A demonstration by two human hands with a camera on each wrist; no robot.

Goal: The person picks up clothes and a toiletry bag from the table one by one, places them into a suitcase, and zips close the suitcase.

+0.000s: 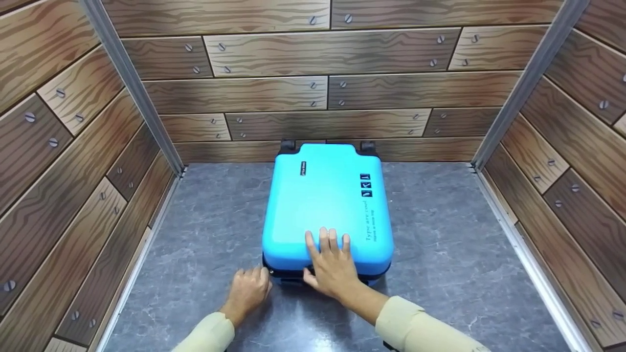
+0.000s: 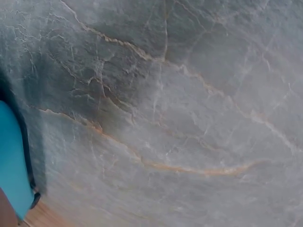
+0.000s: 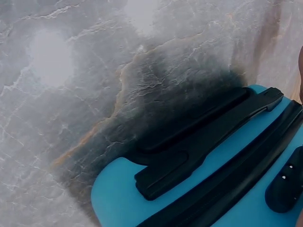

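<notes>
A bright blue hard-shell suitcase point(image 1: 327, 200) lies flat on the floor, its wheels toward the back wall. My left hand point(image 1: 249, 288), fingers curled, is at its near left corner and pinches a small zipper pull there, mostly hidden by the fingers. My right hand point(image 1: 335, 269) rests with spread fingers on the near edge of the lid, the thumb down over the front side. In the right wrist view, a black carry handle point(image 3: 208, 146), the black zipper band point(image 3: 236, 175) and a dark lock plate point(image 3: 286, 182) show on the near side.
Grey marbled floor point(image 1: 210, 215) surrounds the suitcase. Wood-plank-patterned walls point(image 1: 332, 93) stand at the back, left and right, with metal strips point(image 1: 538, 283) along the edges. Two black wheels point(image 1: 368, 146) sit close to the back wall.
</notes>
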